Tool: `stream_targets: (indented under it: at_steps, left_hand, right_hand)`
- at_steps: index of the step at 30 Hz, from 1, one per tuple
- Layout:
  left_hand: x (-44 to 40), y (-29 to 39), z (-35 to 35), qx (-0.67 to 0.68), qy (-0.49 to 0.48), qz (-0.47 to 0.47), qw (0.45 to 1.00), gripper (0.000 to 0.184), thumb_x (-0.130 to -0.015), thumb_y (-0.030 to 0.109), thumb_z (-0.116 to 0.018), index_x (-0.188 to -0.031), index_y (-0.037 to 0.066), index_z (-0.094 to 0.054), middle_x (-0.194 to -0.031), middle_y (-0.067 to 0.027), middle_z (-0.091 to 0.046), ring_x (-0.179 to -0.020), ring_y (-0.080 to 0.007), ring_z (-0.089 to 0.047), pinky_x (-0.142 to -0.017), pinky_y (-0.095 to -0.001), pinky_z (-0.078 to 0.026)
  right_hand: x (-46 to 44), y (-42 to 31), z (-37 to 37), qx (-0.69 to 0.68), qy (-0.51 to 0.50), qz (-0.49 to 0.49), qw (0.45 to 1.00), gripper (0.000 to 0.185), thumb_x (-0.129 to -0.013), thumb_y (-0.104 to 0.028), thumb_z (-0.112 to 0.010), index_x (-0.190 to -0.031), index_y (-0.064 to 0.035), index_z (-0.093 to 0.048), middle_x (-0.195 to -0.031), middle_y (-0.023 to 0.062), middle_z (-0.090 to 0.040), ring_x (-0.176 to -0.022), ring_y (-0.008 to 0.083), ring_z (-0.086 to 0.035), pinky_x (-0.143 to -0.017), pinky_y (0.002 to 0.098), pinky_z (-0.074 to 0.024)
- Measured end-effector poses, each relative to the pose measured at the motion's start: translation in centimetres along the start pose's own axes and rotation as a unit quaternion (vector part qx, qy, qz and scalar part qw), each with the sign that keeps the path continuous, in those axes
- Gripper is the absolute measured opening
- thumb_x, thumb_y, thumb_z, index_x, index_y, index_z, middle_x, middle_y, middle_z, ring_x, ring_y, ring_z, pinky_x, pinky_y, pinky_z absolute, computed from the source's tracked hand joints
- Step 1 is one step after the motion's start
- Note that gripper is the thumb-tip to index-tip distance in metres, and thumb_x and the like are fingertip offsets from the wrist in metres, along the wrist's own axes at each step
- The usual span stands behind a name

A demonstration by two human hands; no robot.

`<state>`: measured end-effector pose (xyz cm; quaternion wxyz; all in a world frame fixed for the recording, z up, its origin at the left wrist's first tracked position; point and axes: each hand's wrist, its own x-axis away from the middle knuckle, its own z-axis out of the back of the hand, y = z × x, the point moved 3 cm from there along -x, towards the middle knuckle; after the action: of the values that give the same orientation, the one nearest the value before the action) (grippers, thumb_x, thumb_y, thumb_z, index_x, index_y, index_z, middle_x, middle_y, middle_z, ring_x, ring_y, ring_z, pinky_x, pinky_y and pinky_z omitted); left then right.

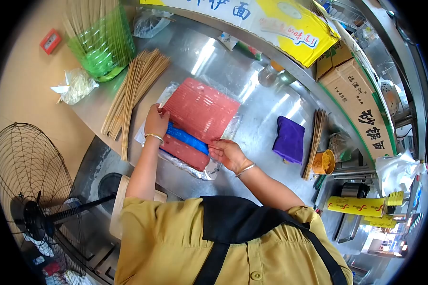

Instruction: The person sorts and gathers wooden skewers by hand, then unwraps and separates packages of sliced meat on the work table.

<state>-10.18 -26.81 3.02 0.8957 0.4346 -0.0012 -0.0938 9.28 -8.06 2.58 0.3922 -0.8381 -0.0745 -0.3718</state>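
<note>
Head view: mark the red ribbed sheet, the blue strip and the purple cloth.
Red ribbed sheet (202, 107): head view, middle of its upper face.
Blue strip (188, 137): head view, middle of its exposed length.
Purple cloth (289, 140): head view, centre of its folded top.

Mustard shirt (166, 232) at 6 o'clock, w/ fine gathers below a horiz. chest seam & a vert. placket. Round btn (256, 275) btwn 5 & 6, approx same colour. Short L sleeve (137, 211) btwn 7 & 8, short R sleeve (305, 216) nr 4. Wide blk cloth (238, 218) at the neck, collar or bib, can't tell; blk L strap (211, 263) at 6, blk R strap (325, 254) btwn 4 & 5. Thin, pale metallic L bangle (154, 137) at 9, silvery R bangle (245, 170) nr 4.
</note>
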Motion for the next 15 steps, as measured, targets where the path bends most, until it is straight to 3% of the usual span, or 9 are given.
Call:
stream_targets:
  at_steps: [2,4,5,7,10,13,15]
  left_hand:
    - [-1.2,-0.3,-0.4,0.024,-0.018,0.019,0.999,0.042,-0.078,0.019,-0.066,-0.112,-0.001,-0.052,-0.093,-0.0158,-0.063,-0.087,-0.0273,-0.062,-0.072,-0.0349,-0.051]
    - [-2.2,-1.6,-1.9,0.185,-0.097,0.144,0.967,0.038,-0.079,0.016,-0.066,-0.111,-0.001,-0.052,-0.096,-0.0130,-0.061,-0.081,-0.0218,-0.063,-0.068,-0.0308,-0.053]
    - [-2.6,-2.0,-2.3,0.185,-0.096,0.145,0.967,0.038,-0.079,0.016,-0.066,-0.111,-0.001,-0.052,-0.096,-0.0130,-0.061,-0.081,-0.0218,-0.063,-0.068,-0.0308,-0.053]
    - [-2.8,-2.2,-3.0,0.323,-0.126,0.219,0.912,0.036,-0.081,0.012,-0.064,-0.112,-0.001,-0.050,-0.099,-0.0124,-0.058,-0.080,-0.0203,-0.062,-0.067,-0.0321,-0.055]
    - [-1.6,-1.3,-2.6,0.406,-0.131,0.258,0.867,0.030,-0.082,0.009,-0.063,-0.108,0.001,-0.049,-0.092,-0.0100,-0.058,-0.077,-0.0196,-0.060,-0.067,-0.0318,-0.055]
    - [-0.6,-1.6,-2.9,0.445,-0.070,0.277,0.849,0.034,-0.081,0.007,-0.063,-0.110,0.001,-0.045,-0.093,-0.0102,-0.057,-0.078,-0.0203,-0.060,-0.069,-0.0332,-0.056]
    - [-0.1,-1.7,-3.1,0.443,-0.090,0.273,0.849,0.038,-0.081,0.006,-0.063,-0.113,0.002,-0.043,-0.094,-0.0102,-0.057,-0.079,-0.0205,-0.059,-0.069,-0.0331,-0.056]
  right_hand:
    - [-0.5,0.0,0.2,-0.024,-0.031,-0.028,0.999,0.023,-0.083,-0.012,-0.063,-0.100,-0.0023,-0.050,-0.092,0.0104,-0.062,-0.079,0.0183,-0.060,-0.067,0.0293,-0.0521]
    - [-0.6,-0.1,0.5,0.000,-0.014,-0.019,1.000,0.024,-0.083,-0.014,-0.064,-0.100,-0.0022,-0.051,-0.090,0.0096,-0.062,-0.077,0.0169,-0.059,-0.066,0.0279,-0.0516]
    - [-0.6,-0.2,0.5,0.021,0.003,-0.010,1.000,0.025,-0.083,-0.015,-0.065,-0.099,-0.0021,-0.051,-0.088,0.0088,-0.062,-0.075,0.0155,-0.059,-0.065,0.0265,-0.0511]
    - [-0.5,-0.3,0.5,0.062,0.008,0.005,0.998,0.025,-0.082,-0.015,-0.066,-0.098,-0.0024,-0.051,-0.084,0.0076,-0.061,-0.072,0.0146,-0.058,-0.062,0.0255,-0.0501]
    - [0.3,-0.9,0.6,0.150,0.024,0.048,0.987,0.025,-0.082,-0.016,-0.067,-0.095,-0.0028,-0.051,-0.077,0.0051,-0.058,-0.065,0.0123,-0.055,-0.056,0.0236,-0.0472]
    - [0.5,-1.3,1.1,0.220,0.028,0.125,0.967,0.022,-0.081,-0.015,-0.066,-0.091,-0.0032,-0.051,-0.072,0.0030,-0.056,-0.060,0.0102,-0.052,-0.051,0.0226,-0.0438]
    - [0.0,-1.4,1.9,0.242,0.024,0.175,0.954,0.020,-0.082,-0.015,-0.066,-0.088,-0.0033,-0.051,-0.070,0.0022,-0.055,-0.059,0.0094,-0.051,-0.050,0.0225,-0.0422]
